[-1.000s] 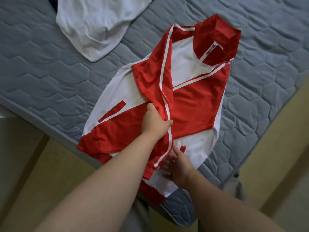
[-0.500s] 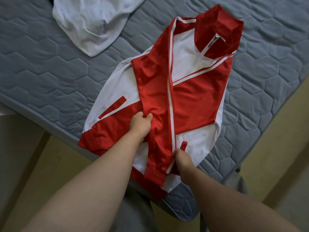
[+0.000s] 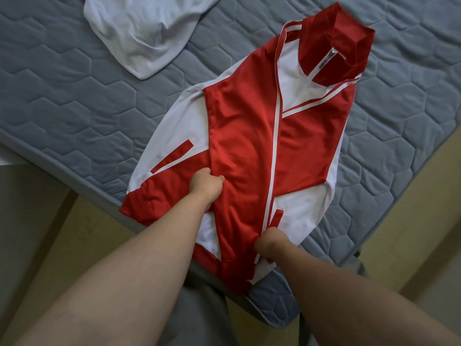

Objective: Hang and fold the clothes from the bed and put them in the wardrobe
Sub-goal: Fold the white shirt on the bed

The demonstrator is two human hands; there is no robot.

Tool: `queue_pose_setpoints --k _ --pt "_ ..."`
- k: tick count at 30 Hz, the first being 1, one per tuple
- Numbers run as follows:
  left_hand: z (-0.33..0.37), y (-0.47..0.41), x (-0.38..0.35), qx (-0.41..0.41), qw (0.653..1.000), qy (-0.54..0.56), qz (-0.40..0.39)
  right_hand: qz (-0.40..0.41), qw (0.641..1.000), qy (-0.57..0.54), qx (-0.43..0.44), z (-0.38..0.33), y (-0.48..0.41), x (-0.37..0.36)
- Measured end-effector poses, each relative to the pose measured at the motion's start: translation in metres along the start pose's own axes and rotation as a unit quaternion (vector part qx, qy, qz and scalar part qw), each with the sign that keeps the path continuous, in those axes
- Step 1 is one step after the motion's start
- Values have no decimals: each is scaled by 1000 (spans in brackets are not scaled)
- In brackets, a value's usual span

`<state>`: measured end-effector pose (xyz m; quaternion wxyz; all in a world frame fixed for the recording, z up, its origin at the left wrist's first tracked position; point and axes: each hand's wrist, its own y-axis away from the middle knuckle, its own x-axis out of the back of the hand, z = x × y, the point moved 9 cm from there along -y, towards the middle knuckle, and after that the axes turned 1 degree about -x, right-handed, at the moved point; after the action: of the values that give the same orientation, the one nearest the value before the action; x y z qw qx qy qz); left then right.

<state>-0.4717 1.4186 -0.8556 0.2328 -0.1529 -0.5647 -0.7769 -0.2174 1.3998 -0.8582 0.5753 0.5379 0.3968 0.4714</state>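
Folding is under way on the jacket [image 3: 311, 146], which lies front-up across the near corner of the bed [image 3: 74, 96], collar [image 3: 334, 46] at the far end and hem hanging a little over the near edge. One red sleeve [image 3: 244, 146] is laid diagonally down the chest — this looks like the sleeve-tucking stage, with the side and bottom folds not yet made.

The left hand [image 3: 205, 186] is bunched at the sleeve's left edge, fingers [image 3: 203, 174] curled tight into the red cloth. The right hand [image 3: 270, 242] is lower, near the hem, fingers closed in a pinch on the sleeve's white-striped edge.

Next, I'd say, comes pulling that sleeve straight and flat along the body — both grips need to draw evenly or the slick fabric will wrinkle. A white garment [image 3: 139, 28] waits at the far left of the bed, well apart. No wardrobe in view.
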Motion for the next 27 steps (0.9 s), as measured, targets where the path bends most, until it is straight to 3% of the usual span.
queue_pose_setpoints --k 8,13,17,20,24,27 --pt "24 2 21 3 996 -49 79 10 996 86 3 -9 7 22" --pt "81 -11 49 -36 980 -78 179 177 975 124 51 -55 27 117" --pt "163 -17 63 -132 933 -197 272 338 940 -4 52 -68 48 223" --pt "235 -29 40 -227 917 -223 240 408 900 -143 59 -59 50 298" --pt "326 -46 -2 -316 903 -243 159 420 855 -299 46 -54 28 366" --pt "377 -65 -27 -323 888 -291 150 379 858 -337 81 -66 4 387"
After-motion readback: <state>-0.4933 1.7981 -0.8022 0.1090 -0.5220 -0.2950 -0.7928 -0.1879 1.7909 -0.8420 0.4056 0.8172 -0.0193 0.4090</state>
